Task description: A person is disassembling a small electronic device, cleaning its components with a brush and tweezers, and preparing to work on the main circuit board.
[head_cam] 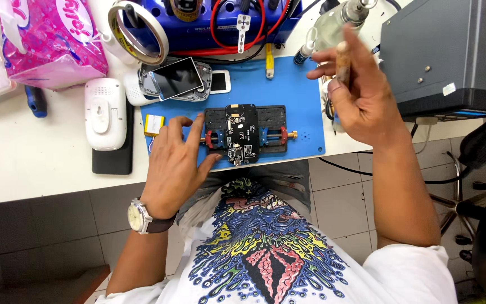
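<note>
On the blue mat at the near edge of the white bench, a black circuit board sits clamped in a black holder with red grips and brass screw ends. Left hand lies flat, fingers spread wide, with fingertips touching the holder's left end. Right hand is raised above the mat's right edge, fingers curled around a slim brown-handled tool held upright. Far left of the board lies an opened white device with a tilted screen, and just beside the left hand a small yellow battery.
</note>
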